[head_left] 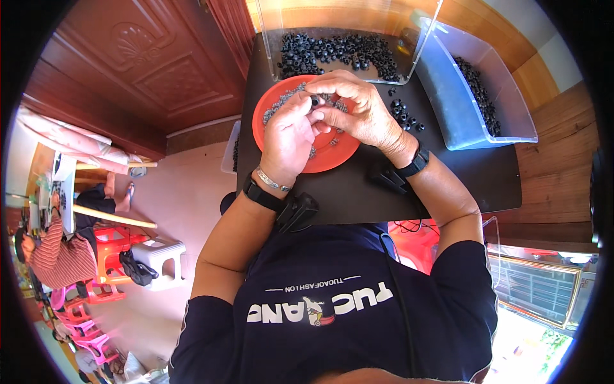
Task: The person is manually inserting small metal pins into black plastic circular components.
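Observation:
Over a round orange-red plate (pixel 332 159) my two hands meet. My left hand (pixel 286 136) pinches a small black ring-shaped part (pixel 315 101) between thumb and fingers. Against it are the fingertips of my right hand (pixel 358 110), closed in a pinch; whatever lies between them is too small to make out. Many little grey pieces (pixel 274 110) lie on the plate, partly covered by my hands. Loose black parts (pixel 404 115) of a similar look are scattered on the dark table right of the plate.
A clear bin (pixel 403 80) of black parts stands behind the plate. To its right is a translucent bluish bin (pixel 448 121) with more. The dark table (pixel 460 185) ends near my body. Stools (pixel 163 259) and a seated person (pixel 64 256) are at left.

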Tool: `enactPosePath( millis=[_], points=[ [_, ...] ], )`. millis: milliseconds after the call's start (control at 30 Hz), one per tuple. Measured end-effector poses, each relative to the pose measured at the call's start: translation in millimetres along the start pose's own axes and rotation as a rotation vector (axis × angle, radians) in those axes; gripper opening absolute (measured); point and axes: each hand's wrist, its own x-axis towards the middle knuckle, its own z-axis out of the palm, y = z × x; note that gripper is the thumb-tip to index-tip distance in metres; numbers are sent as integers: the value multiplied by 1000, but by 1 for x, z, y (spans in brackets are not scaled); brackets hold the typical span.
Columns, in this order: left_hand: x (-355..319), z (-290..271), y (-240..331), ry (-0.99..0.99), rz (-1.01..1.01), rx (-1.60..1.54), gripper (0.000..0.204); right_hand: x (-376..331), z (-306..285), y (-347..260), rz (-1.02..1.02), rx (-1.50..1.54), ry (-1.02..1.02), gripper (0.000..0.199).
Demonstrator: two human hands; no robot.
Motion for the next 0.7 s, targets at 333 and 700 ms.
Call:
enactPosePath(
  millis=[333, 700],
  points=[
    [2, -1, 1, -31, -85, 23, 23, -1, -3, -2, 10, 47, 8, 23],
    [6, -12, 6, -92, -25, -95, 27, 1, -10, 3, 75, 43, -12, 16]
  ],
)
